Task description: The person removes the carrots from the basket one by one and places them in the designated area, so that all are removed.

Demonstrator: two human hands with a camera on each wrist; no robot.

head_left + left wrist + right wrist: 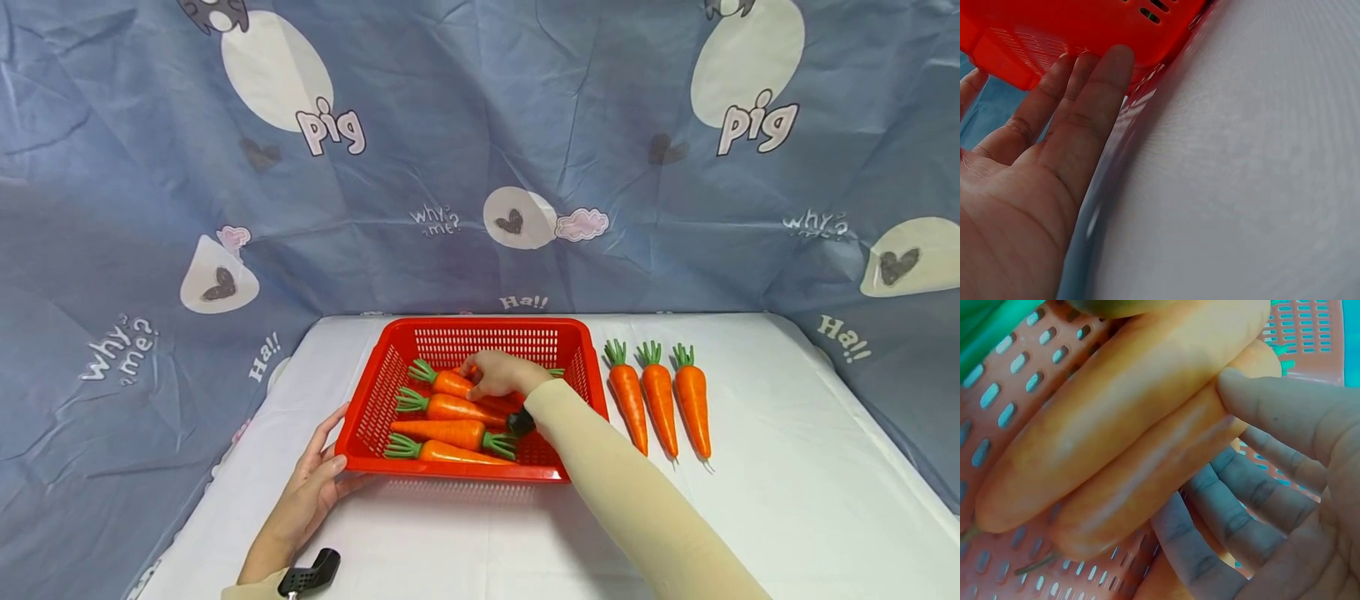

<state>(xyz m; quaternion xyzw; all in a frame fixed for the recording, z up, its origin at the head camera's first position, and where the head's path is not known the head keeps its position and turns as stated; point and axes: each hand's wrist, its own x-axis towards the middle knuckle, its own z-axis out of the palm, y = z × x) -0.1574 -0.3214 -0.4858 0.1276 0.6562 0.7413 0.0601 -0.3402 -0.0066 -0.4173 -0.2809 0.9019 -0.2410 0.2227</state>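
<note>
A red perforated plastic basket [491,472] holds several orange carrots with green tops, lying crosswise. My left hand [311,487] holds its front left corner, thumb on the rim. In the left wrist view the fingers [1085,119] lie against the basket's outside [1085,25]. My right hand [498,373] reaches inside, toward the rear. In the right wrist view, thumb and fingers pinch a carrot [1147,487] from both sides. A larger-looking carrot [1116,412] lies right alongside it. The hand and sleeve hide part of the carrots behind.
Three carrots, one of them the outermost [692,408], lie in a row on the white tabletop [810,500], right of the basket, tops pointing away. A blue printed cloth [420,108] hangs behind and along both sides. Black wrist devices [318,571] sit on the sleeves.
</note>
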